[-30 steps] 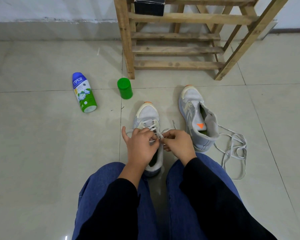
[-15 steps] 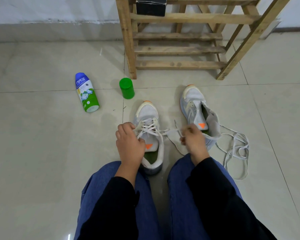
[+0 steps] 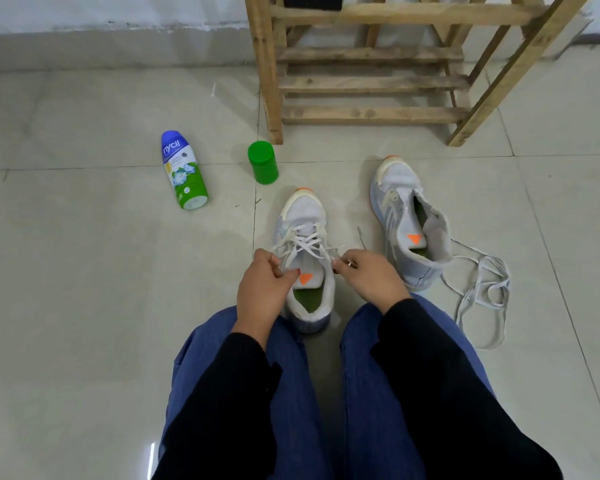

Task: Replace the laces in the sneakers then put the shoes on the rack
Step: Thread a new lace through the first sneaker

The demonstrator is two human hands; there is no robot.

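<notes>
A white-grey sneaker (image 3: 303, 216) with an orange toe tip stands on the floor between my knees, its white lace (image 3: 303, 242) crossed over the tongue. My left hand (image 3: 265, 285) pinches the lace at the shoe's left side. My right hand (image 3: 366, 277) pinches the lace end at the shoe's right side. A second sneaker (image 3: 400, 206) without a lace stands to the right, its tongue pulled up. A loose white lace (image 3: 482, 289) lies coiled on the tiles beside it. The wooden shoe rack (image 3: 368, 83) stands just beyond both shoes.
A blue, white and green bottle (image 3: 183, 171) lies on its side on the tiles at the left. A green cap (image 3: 263, 162) stands upright by the rack's left leg. A dark box (image 3: 312, 1) sits on an upper rack shelf. The wall runs behind.
A second ago both hands met over the laces. They then spread apart, pulling the lace sideways. Now they have closed in again at the upper eyelets, each with a lace end.
</notes>
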